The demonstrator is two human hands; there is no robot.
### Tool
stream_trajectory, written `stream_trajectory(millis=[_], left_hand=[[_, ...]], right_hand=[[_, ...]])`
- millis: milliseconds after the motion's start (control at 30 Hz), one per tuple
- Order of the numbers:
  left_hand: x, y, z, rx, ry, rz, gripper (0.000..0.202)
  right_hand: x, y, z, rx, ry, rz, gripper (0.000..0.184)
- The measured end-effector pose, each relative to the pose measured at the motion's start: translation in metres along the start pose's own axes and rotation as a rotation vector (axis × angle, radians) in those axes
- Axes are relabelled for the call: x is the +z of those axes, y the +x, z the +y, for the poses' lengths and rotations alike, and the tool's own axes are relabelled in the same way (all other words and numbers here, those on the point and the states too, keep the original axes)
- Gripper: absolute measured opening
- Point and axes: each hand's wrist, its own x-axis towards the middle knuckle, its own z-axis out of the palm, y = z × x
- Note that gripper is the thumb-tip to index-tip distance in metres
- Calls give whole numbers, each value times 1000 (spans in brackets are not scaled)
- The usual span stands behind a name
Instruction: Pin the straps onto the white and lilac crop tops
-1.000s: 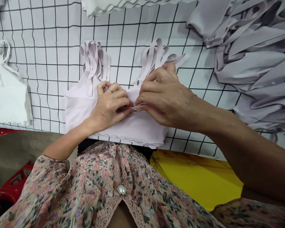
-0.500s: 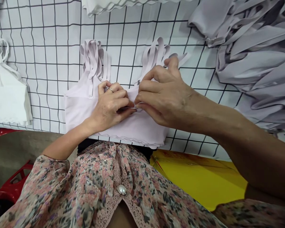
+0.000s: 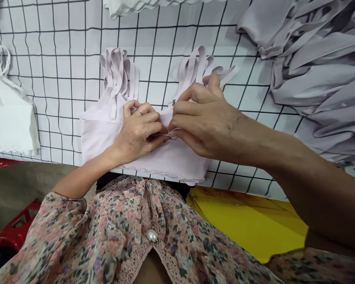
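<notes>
Okay, here's what I'm getting through the head cam from my end. A pale lilac camisole top with a scalloped hem (image 3: 177,159) lies flat at the near edge of a white tabletop ruled in a black grid (image 3: 162,75), with the hem right at that edge. Pale lilac strap loops (image 3: 195,67) fan out above the neckline in two bunches.

Both hands are closed in a tight pinch at the middle of the neckline, almost touching. The ringed left hand (image 3: 137,132) grips the fabric, and the right hand (image 3: 205,120) curls over from the other side, pinching a thin silvery metal sliver (image 3: 165,135) against it. It's too tiny for me to tell if that's a pin or a hook.

My read is that the step in hand is fiddly fastening work on that metal bit, and the next move calls for steady fingertips and taut fabric so it doesn't slip.

Around them, a white camisole top (image 3: 10,126) lies toward the left of the tabletop, and a heap of lilac-grey garments (image 3: 319,86) sits at the far right. Below the near edge there's a yellow board (image 3: 248,223) and a red plastic stool (image 3: 16,232).
</notes>
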Motion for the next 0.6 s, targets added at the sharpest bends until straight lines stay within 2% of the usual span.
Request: stream_trajectory(millis=[167, 233, 333, 400, 600], left_hand=[[0, 0, -2, -92, -18, -111, 47], [-1, 1, 0, -117, -21, -121, 44], [-2, 3, 4, -130, -20, -109, 37], [-4, 4, 6, -153, -21, -121, 32], [-14, 9, 8, -190, -66, -159, 26]], right_hand=[[5, -2, -7, 70, -18, 0, 33], [11, -5, -9, 77, -8, 93, 26], [18, -11, -12, 57, 73, 310, 11], [19, -13, -15, 76, 131, 402, 8], [11, -14, -20, 171, 151, 379, 17]])
